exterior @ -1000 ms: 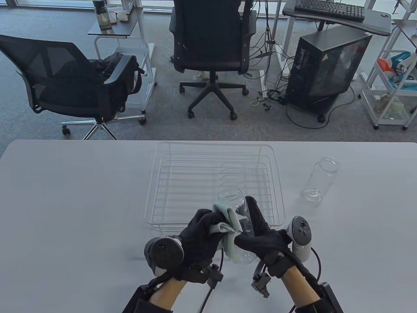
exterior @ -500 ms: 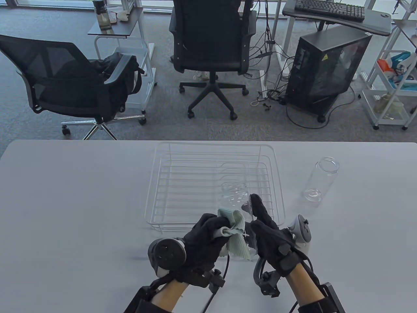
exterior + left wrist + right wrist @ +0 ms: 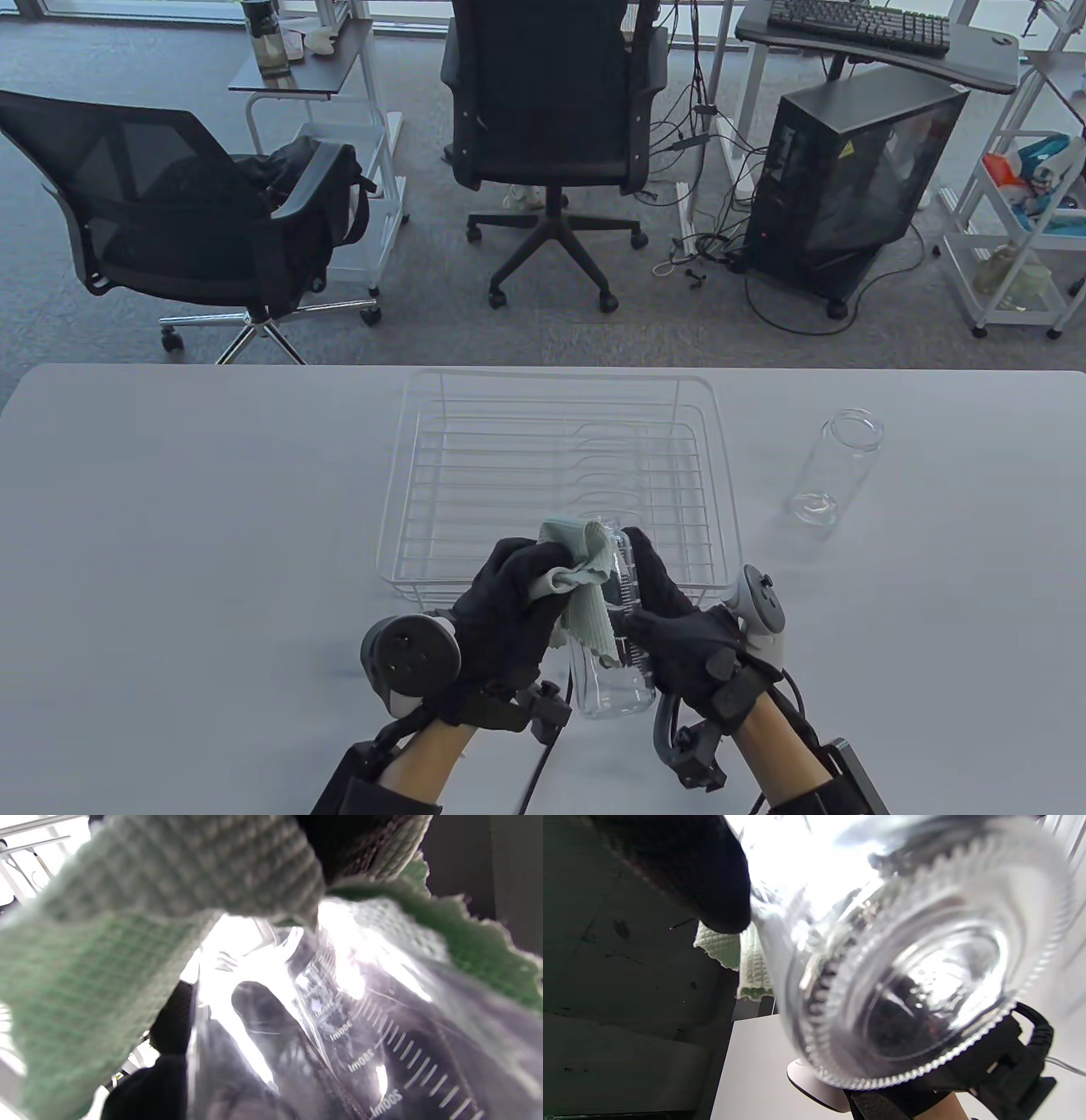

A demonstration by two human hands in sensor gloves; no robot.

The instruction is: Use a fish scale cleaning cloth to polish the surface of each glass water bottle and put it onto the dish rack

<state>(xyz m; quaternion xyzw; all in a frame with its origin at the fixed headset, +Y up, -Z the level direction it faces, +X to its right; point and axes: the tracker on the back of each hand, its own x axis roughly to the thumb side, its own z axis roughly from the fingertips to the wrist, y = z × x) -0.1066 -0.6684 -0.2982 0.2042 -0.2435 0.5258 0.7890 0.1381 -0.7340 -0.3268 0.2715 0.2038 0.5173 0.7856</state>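
Your right hand (image 3: 679, 632) has its fingers wrapped round the glass bottle (image 3: 612, 671), which hangs above the near edge of the table (image 3: 187, 509), tilted with its base toward you and its mouth toward the dish rack (image 3: 551, 475). Your left hand (image 3: 509, 611) grips the bunched green cloth (image 3: 585, 594) and presses it against the bottle's left side. In the left wrist view the cloth covers most of the glass, with printed measuring marks showing below it. The rack sits just beyond your hands at the table's middle, directly in the bottle's line. A second bottle (image 3: 834, 467) stands upright toward the right edge, well apart from the rack.
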